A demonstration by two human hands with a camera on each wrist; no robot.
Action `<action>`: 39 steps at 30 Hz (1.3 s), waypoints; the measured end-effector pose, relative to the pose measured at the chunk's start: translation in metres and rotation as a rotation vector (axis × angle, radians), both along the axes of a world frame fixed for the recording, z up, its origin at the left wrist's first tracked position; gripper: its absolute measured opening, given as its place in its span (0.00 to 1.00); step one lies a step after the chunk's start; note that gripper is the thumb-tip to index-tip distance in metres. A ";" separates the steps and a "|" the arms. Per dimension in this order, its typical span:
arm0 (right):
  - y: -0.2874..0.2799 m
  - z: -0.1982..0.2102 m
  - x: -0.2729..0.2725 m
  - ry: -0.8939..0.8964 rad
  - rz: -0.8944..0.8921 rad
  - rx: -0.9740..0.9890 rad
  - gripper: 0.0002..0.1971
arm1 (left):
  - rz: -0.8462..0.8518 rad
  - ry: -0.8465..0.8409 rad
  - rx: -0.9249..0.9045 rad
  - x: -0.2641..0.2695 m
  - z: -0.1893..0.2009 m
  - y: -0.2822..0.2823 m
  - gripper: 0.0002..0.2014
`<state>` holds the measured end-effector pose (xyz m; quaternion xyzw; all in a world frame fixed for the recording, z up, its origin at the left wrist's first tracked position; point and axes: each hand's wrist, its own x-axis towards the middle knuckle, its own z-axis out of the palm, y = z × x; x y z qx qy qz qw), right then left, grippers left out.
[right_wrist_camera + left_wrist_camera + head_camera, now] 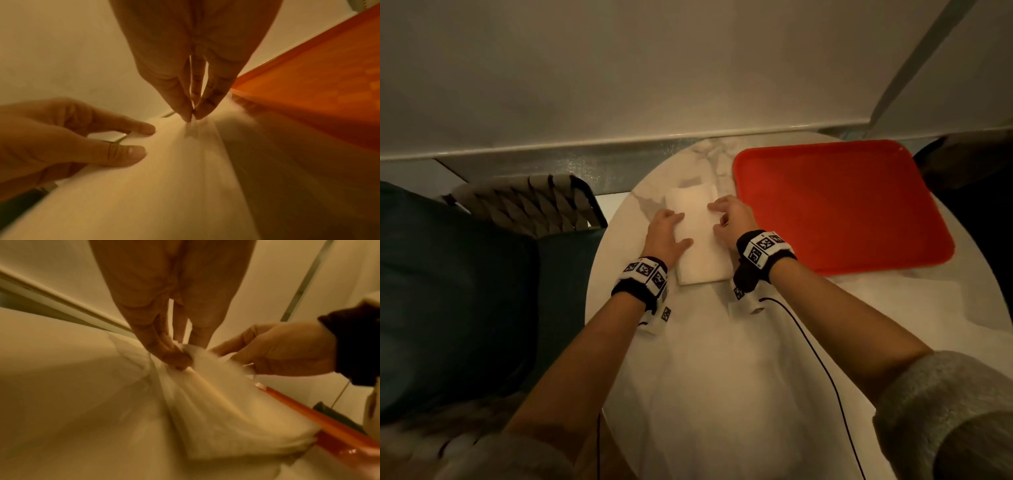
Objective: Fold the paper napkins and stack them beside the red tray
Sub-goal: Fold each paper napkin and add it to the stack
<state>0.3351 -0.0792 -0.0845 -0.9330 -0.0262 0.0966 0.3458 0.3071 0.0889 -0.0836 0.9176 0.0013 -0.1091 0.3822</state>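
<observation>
A white stack of paper napkins [700,250] lies on the round marble table [722,370], just left of the red tray [842,205]. My left hand [669,231] rests on the stack's left edge, with straight fingers and thumb pressing on the top sheet [164,178]. My right hand [726,216] is at the stack's right edge, its fingertips [188,116] pinching a napkin layer. In the left wrist view the napkin [216,410] looks bunched and lifted near both hands, with the tray rim [339,431] right behind it. The tray holds nothing.
A chair with a woven back [527,202] and a teal cushion [448,291] stands left of the table. A wall and ledge [619,144] run behind. A black cable [818,359] trails from my right wrist across the table.
</observation>
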 end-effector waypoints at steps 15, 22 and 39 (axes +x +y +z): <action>-0.059 0.031 -0.073 0.104 0.038 -0.037 0.35 | -0.091 0.024 0.464 -0.073 0.024 -0.047 0.35; -0.146 0.035 -0.168 0.128 -0.129 -0.044 0.33 | -0.257 -0.022 0.267 -0.174 0.018 -0.124 0.30; -0.261 0.002 -0.324 0.259 -0.187 -0.271 0.40 | -0.450 0.003 0.485 -0.284 -0.016 -0.216 0.38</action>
